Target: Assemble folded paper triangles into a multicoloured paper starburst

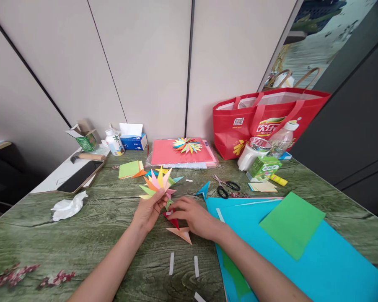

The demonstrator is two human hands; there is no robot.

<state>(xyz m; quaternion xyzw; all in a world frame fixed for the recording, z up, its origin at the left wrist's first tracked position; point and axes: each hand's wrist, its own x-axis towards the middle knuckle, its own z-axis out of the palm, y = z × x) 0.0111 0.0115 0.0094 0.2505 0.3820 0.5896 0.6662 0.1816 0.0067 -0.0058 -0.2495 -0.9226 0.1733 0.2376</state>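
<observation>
Left hand [149, 213] pinches a spiky, fanned paper star [160, 181] above the table [44, 235], its sharp folded points yellow, pink, orange, green and pale blue. Next, a red folded piece [175, 222] touches the right hand [193, 214]; whether clamped there, I cannot tell.

Over the bench [34, 243], the left hand [149, 209] pinches a many-coloured paper star [159, 179] while the right hand [195, 216] touches a red piece [175, 222] just beside it, with a peach piece [184, 234] just nearer than the hands, white strips [172, 264] beyond that towards the wearer, scissors [222, 183] past the right hand and blue paper [327, 260] to its right.
</observation>
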